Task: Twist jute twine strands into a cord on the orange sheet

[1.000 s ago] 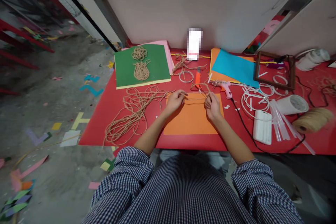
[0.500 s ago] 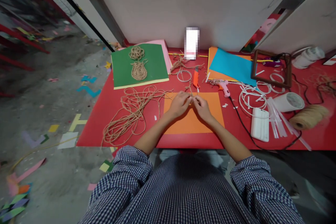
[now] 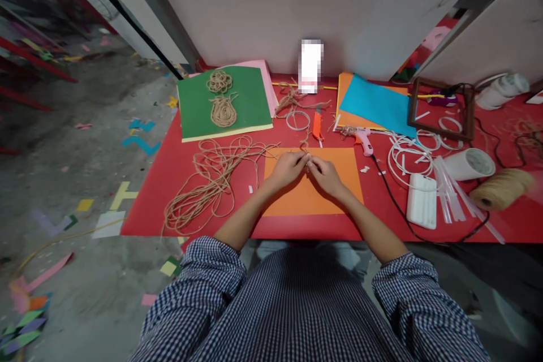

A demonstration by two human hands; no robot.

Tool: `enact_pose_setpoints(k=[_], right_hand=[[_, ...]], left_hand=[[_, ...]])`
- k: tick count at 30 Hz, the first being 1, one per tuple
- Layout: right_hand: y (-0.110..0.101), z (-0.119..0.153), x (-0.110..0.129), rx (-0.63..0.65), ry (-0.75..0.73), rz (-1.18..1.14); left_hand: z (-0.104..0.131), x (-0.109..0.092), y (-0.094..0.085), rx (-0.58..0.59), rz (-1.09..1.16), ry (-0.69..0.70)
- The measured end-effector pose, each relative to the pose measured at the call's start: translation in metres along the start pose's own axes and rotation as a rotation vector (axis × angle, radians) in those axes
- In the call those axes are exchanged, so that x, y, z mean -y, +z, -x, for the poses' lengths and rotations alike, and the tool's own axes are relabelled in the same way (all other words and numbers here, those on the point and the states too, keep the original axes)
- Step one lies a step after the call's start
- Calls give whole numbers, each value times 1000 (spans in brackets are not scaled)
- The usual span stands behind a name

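Above an orange sheet [image 3: 314, 198], my left hand [image 3: 291, 165] and my right hand [image 3: 326, 174] meet fingertip to fingertip. Both are closed in a pinch on a short piece of jute twine [image 3: 304, 141], which sticks out beyond the fingers; the pinched part is hidden. A long loose heap of twine [image 3: 207, 186] lies left of my left hand. Just past the hands are an orange utility knife [image 3: 317, 125] and a pale ring [image 3: 298, 120]. A pink glue gun [image 3: 363, 141] lies to the right of my right hand.
On the red table [image 3: 146, 203], a green sheet [image 3: 250, 96] bears two twine coils. At right are a blue sheet [image 3: 377, 104], a wooden frame [image 3: 470, 116], white tubing [image 3: 396, 158], a white power strip [image 3: 422, 198], glue sticks [image 3: 449, 198] and a twine spool [image 3: 503, 188]. A black cord crosses there.
My fingertips have drawn slightly closer together and a little lower on the twine. The rest of the table looks the same, apart from a slight camera shift.
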State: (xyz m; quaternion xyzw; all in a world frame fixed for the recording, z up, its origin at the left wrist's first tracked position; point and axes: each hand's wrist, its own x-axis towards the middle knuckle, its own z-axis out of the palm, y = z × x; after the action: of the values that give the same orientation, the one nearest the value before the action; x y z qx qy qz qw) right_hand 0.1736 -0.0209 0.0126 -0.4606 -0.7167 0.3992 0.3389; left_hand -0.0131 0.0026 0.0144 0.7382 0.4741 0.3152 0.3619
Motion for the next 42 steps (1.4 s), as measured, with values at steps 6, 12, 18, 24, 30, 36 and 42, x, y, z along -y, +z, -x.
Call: enact_pose_setpoints(k=[6,12,18,24,30,36,42], right_hand=[[0,0,10,2,63,-340],[0,0,7,-107,79,-379],[0,-1,4,-108,46,-317],[-7,-1,9,-101,-6,-118],[-13,-2,7,-39,-80,71],[-24,-5,-3,-190,-79,500],[-7,4,1,5,-229,471]], left_hand=[[-2,-3,5,6,624,-189],[1,-8,4,18,807,-235],[1,-14,-3,112,781,-224],[-1,-10,-6,87,708,-239],[-2,-2,-7,76,634,-217],[-2,12,-7,-49,237,-127],[-2,14,2,-119,185,-142]])
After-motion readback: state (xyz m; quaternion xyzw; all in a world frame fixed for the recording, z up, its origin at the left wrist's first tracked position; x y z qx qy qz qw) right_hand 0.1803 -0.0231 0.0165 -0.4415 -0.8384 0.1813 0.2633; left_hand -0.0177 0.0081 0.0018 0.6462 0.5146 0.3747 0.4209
